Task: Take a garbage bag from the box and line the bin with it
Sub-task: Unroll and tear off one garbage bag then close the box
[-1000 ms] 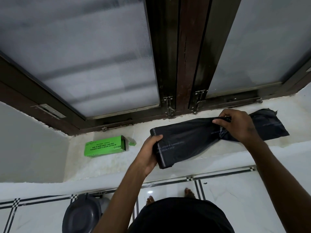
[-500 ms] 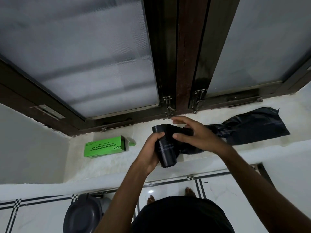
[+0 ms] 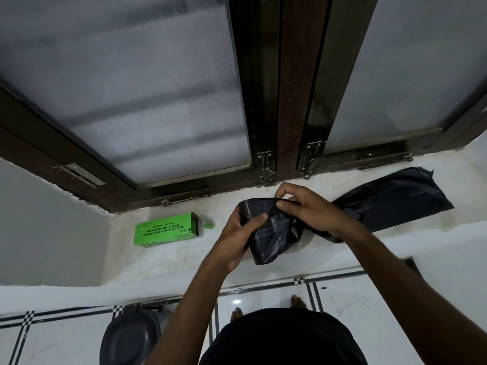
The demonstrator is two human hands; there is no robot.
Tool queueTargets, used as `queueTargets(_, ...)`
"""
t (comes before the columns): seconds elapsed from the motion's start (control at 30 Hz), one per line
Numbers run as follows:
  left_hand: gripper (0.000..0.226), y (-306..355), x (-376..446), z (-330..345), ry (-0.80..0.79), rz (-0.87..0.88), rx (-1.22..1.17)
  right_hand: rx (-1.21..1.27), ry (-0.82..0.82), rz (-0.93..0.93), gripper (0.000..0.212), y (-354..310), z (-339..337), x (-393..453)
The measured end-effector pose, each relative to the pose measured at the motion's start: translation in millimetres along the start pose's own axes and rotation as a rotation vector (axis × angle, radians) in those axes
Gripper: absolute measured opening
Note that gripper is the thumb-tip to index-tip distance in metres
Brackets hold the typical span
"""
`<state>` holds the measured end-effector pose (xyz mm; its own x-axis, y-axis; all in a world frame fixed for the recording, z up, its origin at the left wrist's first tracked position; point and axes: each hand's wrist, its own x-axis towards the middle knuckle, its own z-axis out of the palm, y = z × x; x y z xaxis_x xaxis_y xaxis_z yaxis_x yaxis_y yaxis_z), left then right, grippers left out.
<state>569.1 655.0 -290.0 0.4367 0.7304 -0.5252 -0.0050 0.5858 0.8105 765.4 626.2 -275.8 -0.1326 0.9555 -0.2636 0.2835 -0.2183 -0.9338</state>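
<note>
Frosted window [image 3: 158, 101] in dark frame above white sill [image 3: 171, 259], tiled floor [image 3: 66, 338].

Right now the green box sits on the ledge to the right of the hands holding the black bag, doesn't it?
Not quite: the head view shows the green box on the ledge to the left of the hands, not the right. Both hands do hold the black bag.

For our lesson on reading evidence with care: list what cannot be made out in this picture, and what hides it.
Head view only:
- Bin: bottom edge cuts it off; its lid hides whether it is lined.
- Box: small print too tiny to read; contents hidden.
- Bag roll: left hand and right hand cover the grasped part.
- Window: frosted, nothing visible beyond.
</note>
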Motion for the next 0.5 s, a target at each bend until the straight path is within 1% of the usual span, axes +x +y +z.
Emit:
queueTargets(0.17,0.039,2.5,0.1,2.3,-0.007,0.017,0.023,0.099,0.076,0.056,0.016,-2.5,4.1,-1.9)
queueTargets(0.23,0.038,2.1,-0.4,2.4,-0.013,0.023,0.067,0.124,0.049,0.047,0.022,-4.4,0.7,-5.5)
queueTargets(0.3,0.037,1.6,-1.0,2.2,-0.021,0.032,0.090,0.097,-0.002,0.055,0.026,-5.3,-0.5,-7.9)
queueTargets(0.4,0.035,0.2,-2.0,4.2,-0.024,0.047,0.106,0.043,-0.014,0.064,0.022,-3.0,0.6,-8.1)
queueTargets(0.5,0.031,-0.9,-2.9,8.2,-0.022,0.051,0.145,-0.019,0.030,0.043,0.018,-1.9,3.4,-7.1)
